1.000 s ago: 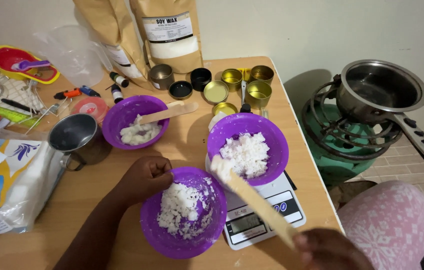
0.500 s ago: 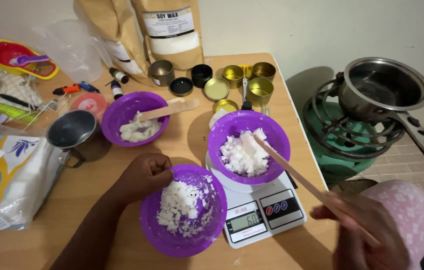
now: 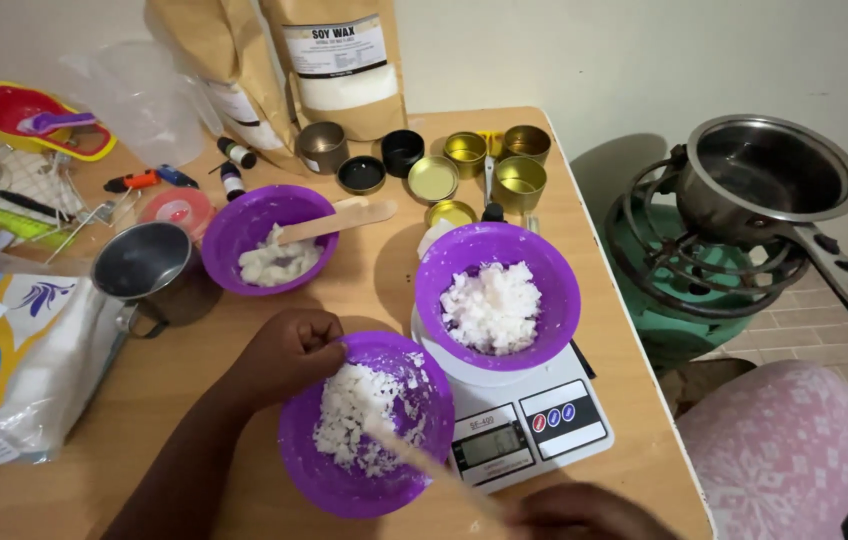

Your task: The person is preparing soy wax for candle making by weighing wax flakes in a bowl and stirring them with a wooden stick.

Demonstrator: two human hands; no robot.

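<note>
My left hand (image 3: 287,354) grips the left rim of the near purple bowl (image 3: 344,478), which holds white wax flakes (image 3: 356,416). At the bottom edge, my right hand (image 3: 584,513) holds a wooden stick (image 3: 422,462) whose tip rests in those flakes. A second purple bowl (image 3: 552,285) of white flakes sits on a white digital kitchen scale (image 3: 524,425). A third purple bowl (image 3: 234,232) farther back holds white lumps and a wooden spatula (image 3: 339,219).
Several small gold and dark tins (image 3: 464,165) stand at the back before two brown paper bags (image 3: 339,60). A metal cup (image 3: 144,265) and plastic bag (image 3: 14,360) lie left. A steel pot (image 3: 769,180) sits on a green gas stove (image 3: 684,290) right of the wooden table (image 3: 174,400).
My right hand swung the wooden stick from the bowl on the scale out to the right, then back into the near bowl. The left hand stayed on the rim.
</note>
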